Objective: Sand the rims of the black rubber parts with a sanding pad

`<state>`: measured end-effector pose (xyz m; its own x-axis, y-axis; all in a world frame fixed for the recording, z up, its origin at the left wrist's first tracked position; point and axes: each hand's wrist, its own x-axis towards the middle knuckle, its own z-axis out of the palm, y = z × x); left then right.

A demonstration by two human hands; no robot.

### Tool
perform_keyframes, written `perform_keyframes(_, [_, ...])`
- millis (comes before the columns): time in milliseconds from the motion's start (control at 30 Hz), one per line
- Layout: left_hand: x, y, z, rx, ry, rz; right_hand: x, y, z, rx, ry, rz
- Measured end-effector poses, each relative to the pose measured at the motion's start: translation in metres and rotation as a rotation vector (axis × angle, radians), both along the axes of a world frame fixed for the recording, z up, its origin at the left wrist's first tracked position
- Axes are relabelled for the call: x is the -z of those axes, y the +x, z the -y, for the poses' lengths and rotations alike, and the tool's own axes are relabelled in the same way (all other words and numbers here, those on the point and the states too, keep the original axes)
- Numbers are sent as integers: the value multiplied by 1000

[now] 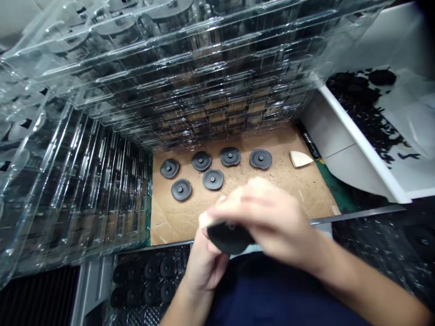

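Both hands meet over the near edge of the bench point(340, 190), around one black disc point(231, 239). The left hand point(208, 260) grips it at its left edge from below, fingers closed around it. The right hand point(261, 213) comes over the top, its fingers curled in across the disc's upper edge and closed on it; motion blurs them, so whether they hold anything else cannot be told. The held disc tilts just above the person's dark blue clothing point(272, 290).

Beyond the hands, cardboard point(166, 222) covers much of the bench. Six grey discs point(213, 179) lie on it, each with a small hub in the middle: four in a far row, two nearer. A cream wedge point(300, 159) sits to their right, near a black pen-like tool point(309, 142). Stacks of clear trays point(204, 59) rise behind and at the left. At the right, a white bin point(365, 136) holds black scraps point(360, 102). Below the bench's edge, at the lower left, are more dark discs point(150, 270) in rows.
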<state>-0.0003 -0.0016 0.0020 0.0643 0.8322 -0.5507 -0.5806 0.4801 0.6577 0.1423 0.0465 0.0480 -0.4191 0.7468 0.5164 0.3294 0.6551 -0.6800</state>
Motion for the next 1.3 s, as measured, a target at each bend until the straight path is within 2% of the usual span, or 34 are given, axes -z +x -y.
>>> perform_keyframes(67, [0,-2,-1,-10,18,69,16,8,-4,135,-205,42])
perform_keyframes(133, [-1,-5,-2,-40,25,132,40,16,-1,249,-342,118])
perform_keyframes(267, [0,-9,-3,-79,-4,162,93,23,21,204,-494,188])
perform_keyframes(333, [-1,-10,-4,-81,-3,158,105,23,28,204,-514,190])
perform_keyframes(367, [-1,-9,-4,-76,4,156,104,23,29,225,-526,184])
perform_keyframes(433, [-2,-7,-4,-60,21,158,87,21,26,298,-547,153])
perform_keyframes(533, [-1,-2,-3,-36,27,142,40,12,19,381,-470,-8])
perform_keyframes(600, [0,0,-1,-15,14,133,11,3,17,273,-321,-104])
perform_keyframes(667, [3,1,0,-4,-4,134,-6,-5,18,89,-264,-82])
perform_keyframes(733, [5,0,2,-34,-31,122,-11,-10,19,-72,-342,43])
perform_keyframes(767, [5,0,2,-52,-44,112,-10,-12,18,-101,-390,105])
perform_keyframes(833, [4,0,3,-48,-59,109,-4,-16,16,-23,-350,123])
perform_keyframes(900, [1,1,3,-8,-54,131,0,-18,15,100,-229,27])
perform_keyframes(933, [-1,0,3,4,-58,134,1,-18,16,106,-204,-22])
perform_keyframes(967, [-3,0,3,7,-65,134,0,-15,17,58,-224,-49])
perform_keyframes(1033, [-5,-3,2,1,-91,142,-5,-5,21,-112,-371,-17])
perform_keyframes(1100, [-6,-5,0,17,-100,184,-13,8,26,-162,-488,68])
perform_keyframes(1133, [-6,-5,-1,27,-92,212,-17,14,29,-127,-509,117])
perform_keyframes(1200, [-7,-4,-3,37,-69,257,-22,20,31,11,-458,208])
perform_keyframes(1267, [-8,-3,-3,39,-56,277,-21,19,30,147,-287,284])
perform_keyframes(1300, [-9,-2,-2,36,-66,272,-19,17,27,166,-160,301])
